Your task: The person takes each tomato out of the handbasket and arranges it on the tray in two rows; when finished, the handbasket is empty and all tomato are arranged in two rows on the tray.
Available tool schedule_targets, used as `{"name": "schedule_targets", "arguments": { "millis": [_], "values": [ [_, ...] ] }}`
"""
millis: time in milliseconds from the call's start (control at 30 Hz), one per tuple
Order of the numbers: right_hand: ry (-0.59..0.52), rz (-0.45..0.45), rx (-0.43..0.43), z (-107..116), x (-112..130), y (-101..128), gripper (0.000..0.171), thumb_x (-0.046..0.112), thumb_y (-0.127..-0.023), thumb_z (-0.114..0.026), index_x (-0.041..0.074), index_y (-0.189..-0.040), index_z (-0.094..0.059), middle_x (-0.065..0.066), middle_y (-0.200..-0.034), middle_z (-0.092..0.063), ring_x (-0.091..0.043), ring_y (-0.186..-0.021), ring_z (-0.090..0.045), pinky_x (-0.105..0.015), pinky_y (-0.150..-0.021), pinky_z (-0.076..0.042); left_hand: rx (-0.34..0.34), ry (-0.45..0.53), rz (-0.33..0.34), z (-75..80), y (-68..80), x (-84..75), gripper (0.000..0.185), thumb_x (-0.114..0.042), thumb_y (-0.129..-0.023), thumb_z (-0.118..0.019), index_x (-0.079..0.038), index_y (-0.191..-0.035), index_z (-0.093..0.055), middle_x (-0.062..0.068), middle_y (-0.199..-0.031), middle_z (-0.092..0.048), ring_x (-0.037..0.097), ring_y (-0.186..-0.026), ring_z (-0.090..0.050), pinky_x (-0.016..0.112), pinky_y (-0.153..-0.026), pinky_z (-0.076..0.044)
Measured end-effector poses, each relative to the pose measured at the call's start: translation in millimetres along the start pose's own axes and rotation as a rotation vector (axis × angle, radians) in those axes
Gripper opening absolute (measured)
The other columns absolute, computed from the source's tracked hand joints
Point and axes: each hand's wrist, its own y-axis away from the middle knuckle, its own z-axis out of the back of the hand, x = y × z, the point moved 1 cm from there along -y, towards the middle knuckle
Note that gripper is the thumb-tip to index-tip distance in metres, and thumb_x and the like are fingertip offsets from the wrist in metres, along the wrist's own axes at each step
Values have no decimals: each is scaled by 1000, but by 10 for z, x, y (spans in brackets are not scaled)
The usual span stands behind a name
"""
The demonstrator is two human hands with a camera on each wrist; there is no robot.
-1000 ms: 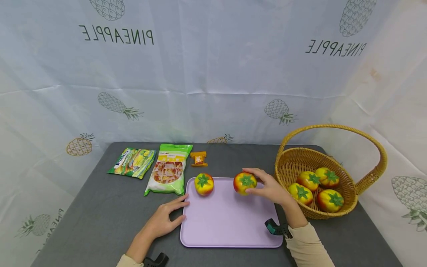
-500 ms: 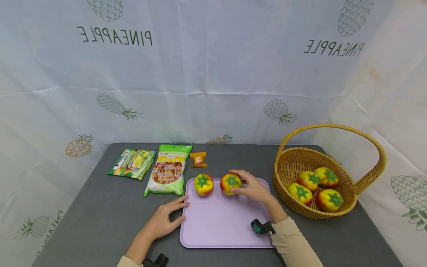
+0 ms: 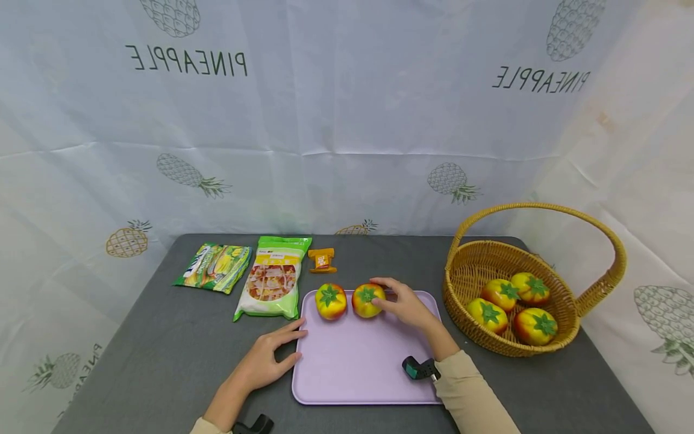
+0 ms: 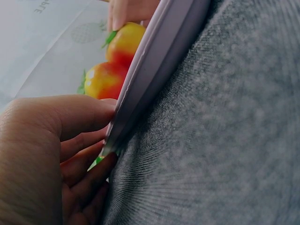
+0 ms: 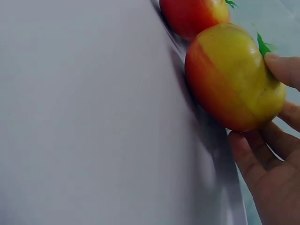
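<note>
A lilac tray (image 3: 358, 367) lies on the grey table. Two red-yellow toy tomatoes with green tops stand side by side at its far left corner: the left tomato (image 3: 331, 301) and the right tomato (image 3: 367, 299). My right hand (image 3: 403, 306) grips the right tomato (image 5: 234, 77) with curled fingers, and the fruit rests on the tray (image 5: 93, 117). My left hand (image 3: 268, 357) lies flat on the table, its fingers touching the tray's left edge (image 4: 154, 70).
A wicker basket (image 3: 596, 289) with several more tomatoes stands at the right. Two snack bags (image 3: 273, 277) and a small orange clip (image 3: 322, 259) lie beyond the tray at the left. A printed cloth hangs behind the table.
My right hand has carried the tomato leftward across the tray's far edge and set it down beside the other tomato. The left hand has stayed put.
</note>
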Motion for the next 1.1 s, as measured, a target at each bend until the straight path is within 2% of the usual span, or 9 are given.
{"name": "schedule_targets", "arguments": {
  "millis": [200, 467, 700, 800, 1100],
  "values": [
    [12, -53, -12, 10, -31, -21, 54, 27, -91, -63, 3, -137, -48, -13, -138, -50, -29, -123, -51, -46, -102, -44, 5, -1, 4, 6, -4, -6, 39, -27, -87, -66, -19, -125, -64, -3, -142, -50, 20, -128, -50, 46, -100, -45],
    [0, -61, 21, 19, -30, -25, 56, 24, -93, -60, 0, -140, -42, -18, -141, -46, -33, -123, -50, -48, -102, -43, 5, 3, 1, 12, -4, -5, 39, -24, -86, -68, -19, -125, -64, -3, -141, -51, 20, -128, -51, 46, -100, -46],
    [-38, -42, 61, 54, 245, 37, 55, 8, -94, -57, -11, -140, -35, -28, -141, -42, -41, -126, -46, -53, -104, -39, 5, 5, -4, 5, -3, 11, 39, -25, -86, -67, -20, -125, -63, -3, -142, -50, 20, -128, -50, 46, -100, -45],
    [-36, -22, 74, 74, 295, 52, 55, 6, -93, -57, -13, -139, -34, -31, -140, -41, -42, -126, -45, -53, -103, -39, 0, 8, -10, 4, -3, 17, 39, -24, -86, -68, -19, -125, -64, -3, -142, -50, 20, -129, -50, 46, -100, -45],
    [-56, -12, 69, 60, -5, 9, 63, 13, -91, -62, -7, -143, -32, -24, -144, -40, -38, -131, -42, -51, -107, -36, 2, 4, -13, 11, -5, 16, 39, -24, -86, -68, -18, -125, -64, -3, -142, -50, 20, -129, -49, 46, -101, -44]
  ]
}}
